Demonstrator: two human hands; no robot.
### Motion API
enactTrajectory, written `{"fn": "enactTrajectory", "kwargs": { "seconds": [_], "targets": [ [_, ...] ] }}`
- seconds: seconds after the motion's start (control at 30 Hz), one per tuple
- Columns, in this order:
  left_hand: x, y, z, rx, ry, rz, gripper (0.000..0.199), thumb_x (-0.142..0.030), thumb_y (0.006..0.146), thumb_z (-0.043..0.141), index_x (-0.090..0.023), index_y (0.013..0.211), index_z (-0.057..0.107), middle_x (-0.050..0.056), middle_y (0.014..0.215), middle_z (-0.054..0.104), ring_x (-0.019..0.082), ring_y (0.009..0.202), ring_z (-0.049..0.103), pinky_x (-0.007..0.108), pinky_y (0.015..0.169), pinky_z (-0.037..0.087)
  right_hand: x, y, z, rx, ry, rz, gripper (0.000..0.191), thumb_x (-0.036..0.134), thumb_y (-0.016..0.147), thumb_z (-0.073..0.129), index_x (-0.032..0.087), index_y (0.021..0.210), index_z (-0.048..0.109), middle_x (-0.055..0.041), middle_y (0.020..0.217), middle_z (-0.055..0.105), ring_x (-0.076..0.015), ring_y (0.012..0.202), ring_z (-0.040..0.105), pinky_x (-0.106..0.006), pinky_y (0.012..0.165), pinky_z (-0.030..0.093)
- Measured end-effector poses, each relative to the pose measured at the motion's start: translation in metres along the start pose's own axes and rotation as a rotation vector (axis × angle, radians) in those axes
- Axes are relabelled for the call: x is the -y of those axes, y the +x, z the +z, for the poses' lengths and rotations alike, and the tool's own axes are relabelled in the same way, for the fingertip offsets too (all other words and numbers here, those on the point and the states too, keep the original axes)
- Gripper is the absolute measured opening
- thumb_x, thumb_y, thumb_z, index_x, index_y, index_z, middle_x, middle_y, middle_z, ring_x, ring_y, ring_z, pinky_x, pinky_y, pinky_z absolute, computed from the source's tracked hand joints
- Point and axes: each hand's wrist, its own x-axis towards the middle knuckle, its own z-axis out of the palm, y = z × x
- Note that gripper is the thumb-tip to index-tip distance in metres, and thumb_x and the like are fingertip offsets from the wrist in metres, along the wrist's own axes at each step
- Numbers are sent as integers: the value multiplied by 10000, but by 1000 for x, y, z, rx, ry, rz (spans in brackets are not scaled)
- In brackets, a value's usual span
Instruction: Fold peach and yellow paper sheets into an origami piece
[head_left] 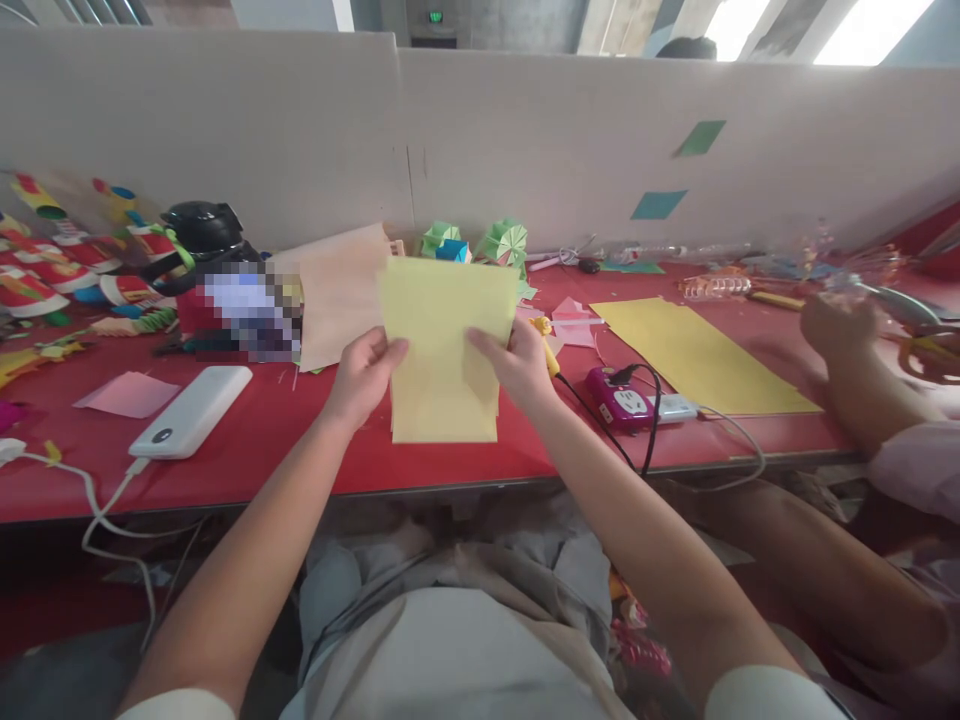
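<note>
Both my hands hold pale yellow paper sheets point(442, 350) upright over the red table point(330, 470). My left hand point(366, 375) pinches the left edge, thumb on the near face. On the opposite edge, my right hand point(521, 365) grips in the same way, its fingers hidden behind the paper. Slightly offset edges show at the bottom, so more than one sheet seems to be there; the lower edge is at or just above the tabletop. Behind the paper stand green folded-paper pieces point(504, 242) and a small blue one point(453, 250).
A white power bank point(191, 412) with cables and a pink paper point(127, 393) lie left. Right are a purple power strip point(621, 398), a large yellow sheet point(697, 350) and another person's hand point(840, 325). A white partition point(525, 150) rises behind; paper crafts point(67, 255) crowd the far left.
</note>
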Motion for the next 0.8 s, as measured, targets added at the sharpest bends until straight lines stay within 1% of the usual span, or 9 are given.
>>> {"fn": "enactTrajectory", "kwargs": {
  "seconds": [0.03,0.1,0.17,0.27,0.37,0.47,0.63,0.7,0.8],
  "targets": [
    [-6,4,3,-44,13,66,317,-469,808,693,-188,943,634,74,962,691,236,965,650,341,843,517,8,4,2,8,22,-29,369,467,753,721,219,1014,644,-73,1048,702,-258,1006,660,-410,850,555],
    [-17,10,9,-171,21,181,306,-488,829,673,-202,925,618,43,898,668,214,940,640,312,810,512,23,9,4,29,47,-56,398,491,773,707,254,1084,629,-59,1115,683,-258,1110,624,-404,883,543],
    [-24,13,12,-228,36,219,315,-514,848,647,-212,927,601,33,875,643,209,948,629,299,796,506,30,11,5,57,56,-54,413,499,767,713,266,1096,624,-52,1116,680,-262,1156,598,-400,892,539],
    [-23,12,16,-223,62,197,353,-553,835,648,-215,917,585,39,866,620,223,977,617,304,803,501,23,8,4,78,58,-36,391,506,773,703,269,1075,629,-52,1121,682,-265,1184,580,-402,924,527],
    [-12,7,18,-193,59,152,386,-577,829,639,-216,952,586,54,908,631,239,1011,612,325,845,498,5,1,3,29,58,18,349,499,780,691,272,1036,623,-58,1148,676,-255,1167,591,-401,957,507],
    [-3,4,21,-188,75,122,395,-582,839,618,-211,970,592,70,964,648,254,1051,605,344,882,494,-8,-3,4,10,55,37,320,472,790,668,263,1025,610,-63,1138,682,-252,1119,612,-391,947,509],
    [-5,8,26,-193,109,149,407,-579,876,562,-209,1045,584,90,1036,652,275,1142,570,356,922,475,-8,1,8,-17,-9,-9,280,455,848,587,254,1041,601,-62,1111,677,-242,1085,604,-383,961,487],
    [-5,9,27,-198,113,165,399,-581,887,543,-215,1044,573,84,1025,644,267,1128,570,354,921,468,-9,2,8,-35,-40,-22,284,444,862,564,259,1074,592,-62,1115,666,-243,1104,586,-380,966,475],
    [0,9,27,-191,155,107,381,-595,884,537,-225,969,561,62,938,621,252,1043,578,356,891,469,-17,1,7,-35,-101,-7,262,414,863,545,257,1069,581,-67,1108,653,-245,1107,574,-373,947,472]
  ]
}}
